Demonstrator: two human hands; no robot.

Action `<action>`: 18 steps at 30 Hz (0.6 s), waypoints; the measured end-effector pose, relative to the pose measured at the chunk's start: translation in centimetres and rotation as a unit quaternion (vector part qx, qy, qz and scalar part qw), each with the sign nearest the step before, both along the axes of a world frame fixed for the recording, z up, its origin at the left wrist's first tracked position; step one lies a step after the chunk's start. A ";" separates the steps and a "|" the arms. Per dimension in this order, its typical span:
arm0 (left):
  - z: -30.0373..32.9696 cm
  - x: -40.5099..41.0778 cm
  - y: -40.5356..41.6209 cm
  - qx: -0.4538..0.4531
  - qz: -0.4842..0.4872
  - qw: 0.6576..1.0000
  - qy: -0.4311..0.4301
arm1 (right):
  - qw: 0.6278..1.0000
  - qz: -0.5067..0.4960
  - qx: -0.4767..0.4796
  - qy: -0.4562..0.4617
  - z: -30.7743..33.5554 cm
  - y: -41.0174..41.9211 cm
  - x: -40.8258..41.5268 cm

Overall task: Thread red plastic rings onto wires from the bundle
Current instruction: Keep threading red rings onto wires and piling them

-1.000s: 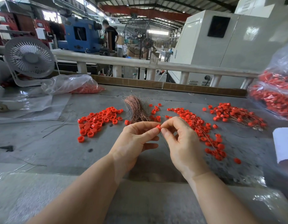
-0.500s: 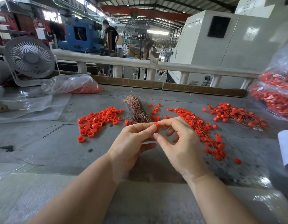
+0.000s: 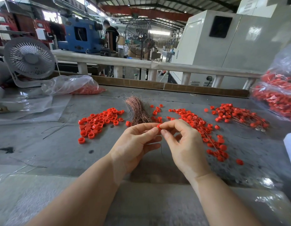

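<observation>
Above the middle of the grey table, the left hand and right hand meet at one red plastic ring. The left thumb and forefinger pinch it; the right forefinger and thumb close on it from the other side, remaining fingers loosely curled. A thin wire hangs between the palms. The copper wire bundle lies just beyond, loose rings toward the left edge, threaded rings toward the right. Bare tabletop lies nearest the near edge.

One head-worn wide-angle view; looks forward and down over the desk; close above it; factory hall behind.
</observation>
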State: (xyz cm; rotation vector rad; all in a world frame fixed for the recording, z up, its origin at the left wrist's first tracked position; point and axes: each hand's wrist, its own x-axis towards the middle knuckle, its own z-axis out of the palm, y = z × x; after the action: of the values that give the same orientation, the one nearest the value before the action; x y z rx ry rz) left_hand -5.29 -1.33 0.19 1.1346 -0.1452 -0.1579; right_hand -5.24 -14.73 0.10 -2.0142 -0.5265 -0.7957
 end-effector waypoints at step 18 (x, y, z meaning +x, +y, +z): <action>0.0 0.1 -0.2 -0.015 0.010 1.000 -0.013 | 1.000 0.008 0.003 0.014 0.0 -0.1 0.1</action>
State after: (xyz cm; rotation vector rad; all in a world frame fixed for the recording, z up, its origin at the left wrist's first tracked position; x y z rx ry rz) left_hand -5.19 -1.53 0.20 1.1083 -0.1590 -0.1230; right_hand -5.17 -14.88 0.09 -2.0106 -0.5236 -0.7586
